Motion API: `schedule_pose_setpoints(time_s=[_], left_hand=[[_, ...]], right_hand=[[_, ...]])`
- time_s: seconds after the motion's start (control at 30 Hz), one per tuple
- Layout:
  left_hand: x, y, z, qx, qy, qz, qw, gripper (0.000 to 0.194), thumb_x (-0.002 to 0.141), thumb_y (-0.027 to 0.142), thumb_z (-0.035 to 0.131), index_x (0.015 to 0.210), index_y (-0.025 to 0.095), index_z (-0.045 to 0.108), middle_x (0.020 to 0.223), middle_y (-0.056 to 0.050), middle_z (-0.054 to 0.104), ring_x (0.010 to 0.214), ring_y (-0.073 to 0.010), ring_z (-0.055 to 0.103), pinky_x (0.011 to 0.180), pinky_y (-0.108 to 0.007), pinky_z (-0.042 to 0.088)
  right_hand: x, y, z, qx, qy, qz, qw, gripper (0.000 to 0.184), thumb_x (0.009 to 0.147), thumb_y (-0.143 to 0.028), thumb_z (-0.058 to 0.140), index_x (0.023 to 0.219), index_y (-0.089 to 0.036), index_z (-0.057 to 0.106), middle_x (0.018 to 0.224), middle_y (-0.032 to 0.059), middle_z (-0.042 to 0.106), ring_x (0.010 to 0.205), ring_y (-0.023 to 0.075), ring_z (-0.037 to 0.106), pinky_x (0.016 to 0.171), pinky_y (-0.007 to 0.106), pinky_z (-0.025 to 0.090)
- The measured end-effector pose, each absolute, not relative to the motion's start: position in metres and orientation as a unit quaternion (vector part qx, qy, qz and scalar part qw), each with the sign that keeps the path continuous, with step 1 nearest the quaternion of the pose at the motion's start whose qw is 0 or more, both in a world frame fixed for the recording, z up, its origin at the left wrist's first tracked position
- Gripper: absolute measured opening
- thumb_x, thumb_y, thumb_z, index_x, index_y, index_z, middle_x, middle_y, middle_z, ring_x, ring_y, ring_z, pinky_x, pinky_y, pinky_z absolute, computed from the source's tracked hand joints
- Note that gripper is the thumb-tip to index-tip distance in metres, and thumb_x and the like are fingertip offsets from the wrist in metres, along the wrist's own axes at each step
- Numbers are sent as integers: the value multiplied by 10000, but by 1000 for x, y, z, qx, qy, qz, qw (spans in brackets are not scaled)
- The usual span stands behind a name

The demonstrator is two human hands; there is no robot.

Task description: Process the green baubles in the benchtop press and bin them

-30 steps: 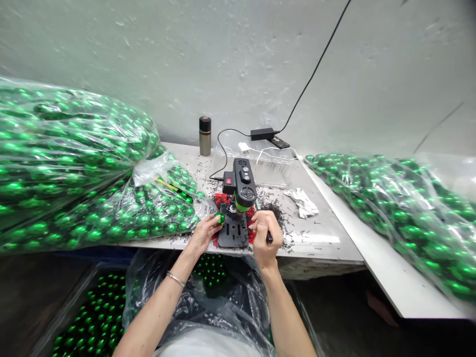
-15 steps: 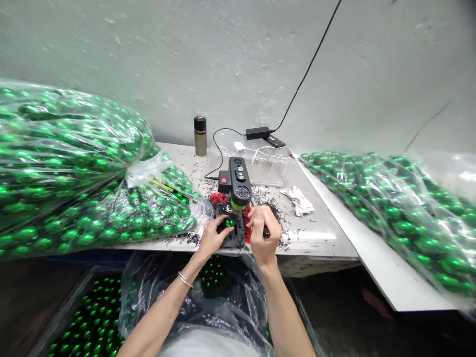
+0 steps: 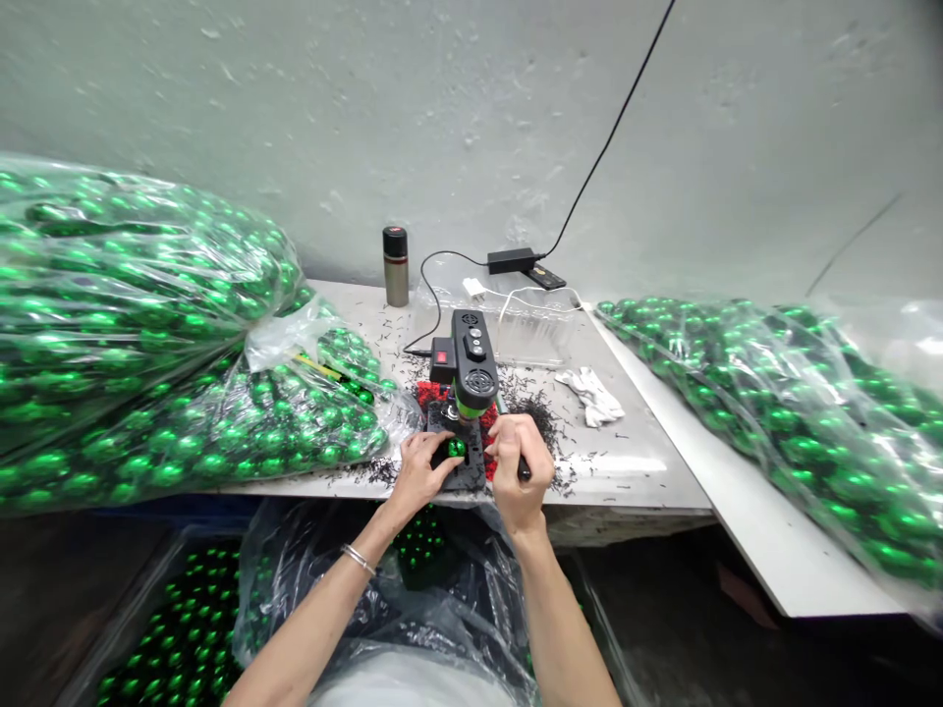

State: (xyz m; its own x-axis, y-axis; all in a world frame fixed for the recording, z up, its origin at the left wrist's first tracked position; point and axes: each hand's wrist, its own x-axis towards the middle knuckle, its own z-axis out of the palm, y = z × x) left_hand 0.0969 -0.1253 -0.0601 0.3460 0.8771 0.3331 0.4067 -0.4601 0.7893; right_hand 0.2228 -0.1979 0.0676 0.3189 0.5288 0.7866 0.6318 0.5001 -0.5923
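A shiny green ball (image 3: 457,448) rests on the dark base plate (image 3: 464,477) of a small black bench press (image 3: 475,355). My left hand (image 3: 422,465) has its thumb and a finger around the ball's left side, beneath the press head. The fist of my right hand (image 3: 522,463) is wrapped round a black lever handle (image 3: 525,469) at the machine's right side. Most of the lever is hidden by that hand.
Clear bags of green balls lie left (image 3: 184,412) and right (image 3: 737,393). At the back are a flask (image 3: 396,267), a power adapter (image 3: 511,260) and a clear tray (image 3: 534,339). White gloves (image 3: 591,396) lie right of the press, among black scraps (image 3: 541,417).
The green ball now shows more fully, slightly lower on the base plate. My left thumb and finger sit a little farther apart; the right hand keeps its grip, shifted slightly left.
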Motion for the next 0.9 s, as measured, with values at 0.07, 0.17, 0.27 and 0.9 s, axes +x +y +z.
schedule_pose_setpoints(time_s=[0.07, 0.17, 0.27, 0.9], left_hand=[[99, -123, -59, 755, 430, 390, 305, 312, 823, 364, 724, 1110, 244, 706, 1073, -85, 731, 1079, -286, 623, 1042, -490, 396], [102, -120, -59, 750, 426, 398, 312, 295, 815, 364, 734, 1086, 247, 720, 1071, -86, 732, 1077, -289, 623, 1033, -480, 403], [103, -119, -58, 752, 418, 398, 319, 285, 808, 351, 744, 1072, 245, 729, 1079, -92, 735, 1074, -294, 628, 1018, -473, 413], [102, -121, -58, 758, 418, 389, 315, 276, 830, 337, 721, 1092, 249, 726, 1086, -90, 732, 1079, -292, 618, 1007, -469, 418]], right_hand=[[223, -199, 66, -501, -581, -37, 640, 301, 962, -147, 427, 678, -208, 502, 729, 10, 562, 683, 130, 559, 627, 277, 450], [223, -200, 63, -502, -583, -33, 638, 287, 958, -145, 426, 693, -207, 515, 740, 15, 568, 691, 136, 569, 625, 280, 457], [224, -201, 53, -494, -596, -43, 631, 263, 949, -116, 426, 722, -204, 524, 757, 14, 572, 702, 128, 575, 633, 271, 463], [226, -191, -11, -451, -608, -111, 643, 296, 1001, -247, 325, 744, -229, 471, 752, -1, 562, 673, 149, 617, 807, 421, 544]])
